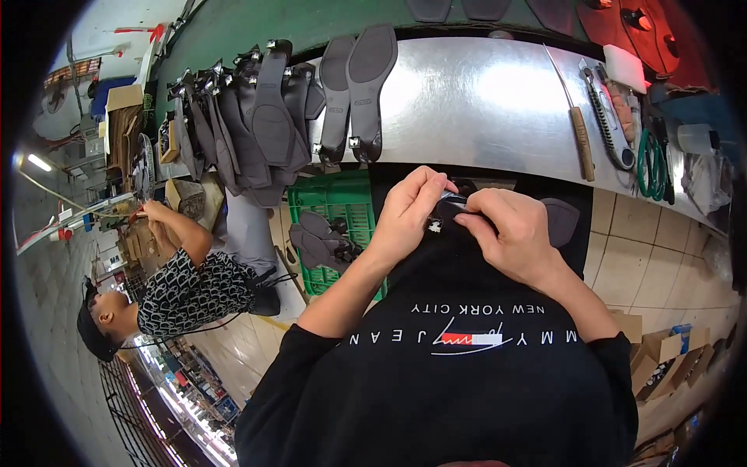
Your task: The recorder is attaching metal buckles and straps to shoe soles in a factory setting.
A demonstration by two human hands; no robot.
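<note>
Both hands meet at chest height — left hand and right hand pinching one small dark grey shoe-sole piece between fingertips, held close for fine work; brushed-metal workbench just ahead.

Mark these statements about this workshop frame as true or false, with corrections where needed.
1. Both hands work on one small dark piece held close to the chest. True: the left hand and the right hand pinch the small dark piece between them.
2. The green crate is empty. False: the green crate holds dark grey sole pieces.
3. Dark soles hang over the near edge of the metal table. True: the dark soles overhang the metal table.
4. The wooden-handled tool lies in the crate. False: the wooden-handled tool lies on the table.
</note>
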